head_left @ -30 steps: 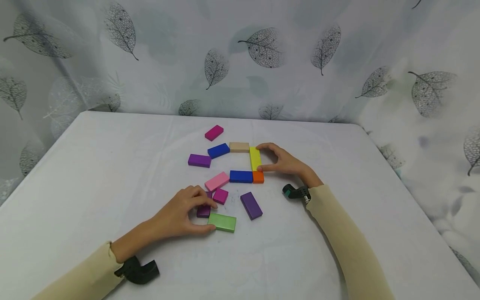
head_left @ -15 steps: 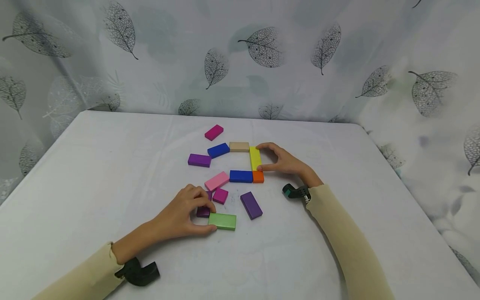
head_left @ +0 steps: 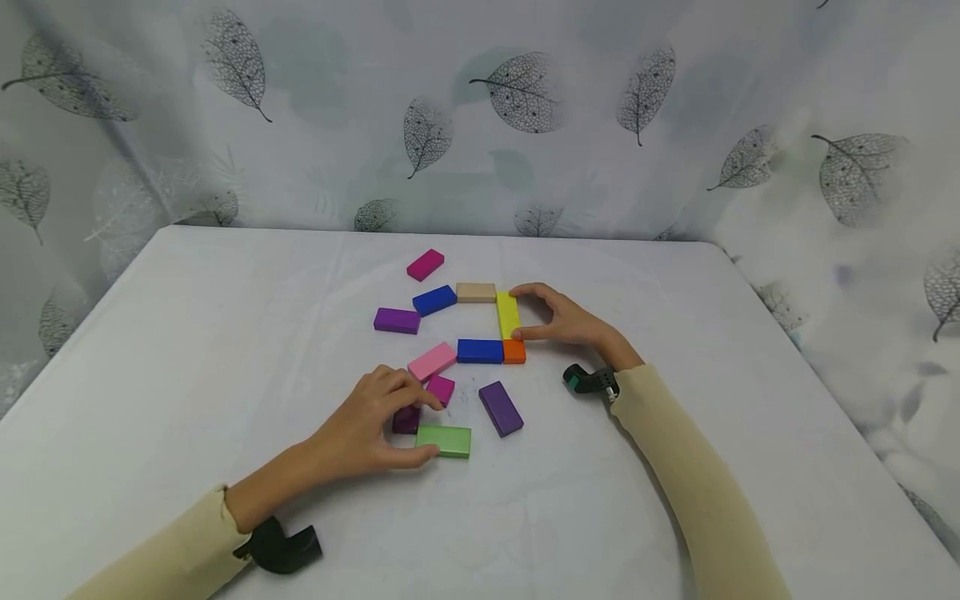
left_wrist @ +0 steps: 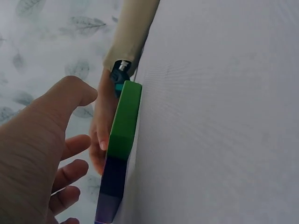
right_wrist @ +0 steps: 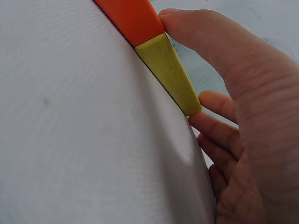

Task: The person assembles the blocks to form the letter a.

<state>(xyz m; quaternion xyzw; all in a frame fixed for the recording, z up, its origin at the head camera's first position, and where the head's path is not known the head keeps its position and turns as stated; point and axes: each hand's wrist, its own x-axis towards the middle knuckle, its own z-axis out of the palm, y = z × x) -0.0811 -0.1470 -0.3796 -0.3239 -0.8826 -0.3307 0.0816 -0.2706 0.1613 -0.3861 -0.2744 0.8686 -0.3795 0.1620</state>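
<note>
In the head view my left hand (head_left: 375,421) hovers over a light green block (head_left: 444,442) and a dark purple block (head_left: 406,420). The left wrist view shows its thumb and fingers spread, with a gap to the green block (left_wrist: 125,119). My right hand (head_left: 566,322) spans a yellow block (head_left: 507,315), thumb at the near end and forefinger at the far end. In the right wrist view the thumb tip sits where the orange block (right_wrist: 133,18) meets the yellow block (right_wrist: 170,74). A magenta block (head_left: 441,389) lies partly behind the left fingers.
A blue block (head_left: 480,351) joins the orange one, with a pink block (head_left: 432,362) at its left. Farther back are a tan block (head_left: 476,292), another blue one, a purple block (head_left: 397,320) and a magenta one. A violet block (head_left: 501,408) lies apart on the white table (head_left: 637,517).
The left fingers have lifted off the green block, the forefinger moving away from its edge. The green block has turned slightly straighter. My right hand stays at the yellow block.
</note>
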